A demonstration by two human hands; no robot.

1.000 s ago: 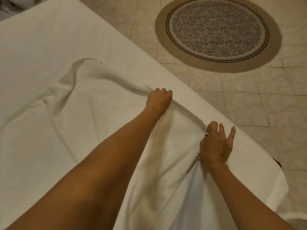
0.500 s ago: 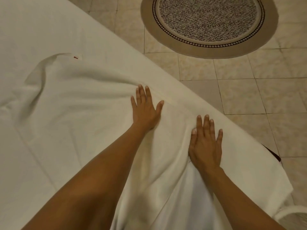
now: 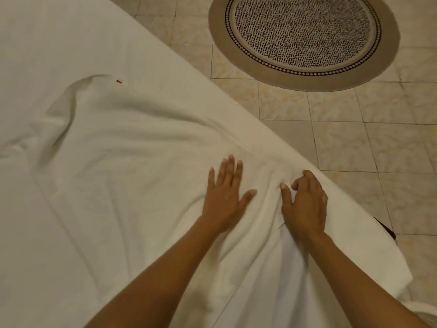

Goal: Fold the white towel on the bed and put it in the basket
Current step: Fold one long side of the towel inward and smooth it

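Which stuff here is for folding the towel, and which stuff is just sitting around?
For the job: white towel, bed, left hand flat on the towel, right hand bunching it.
Just there: round rug, tiled floor.

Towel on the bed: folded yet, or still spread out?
Spread out, rumpled, unfolded: the white towel lies wide across the bed under both hands.

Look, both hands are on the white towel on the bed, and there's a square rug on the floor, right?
Not quite. The head view shows the rug is round, not square. The rest holds: the left hand and right hand are both on the white towel on the bed.
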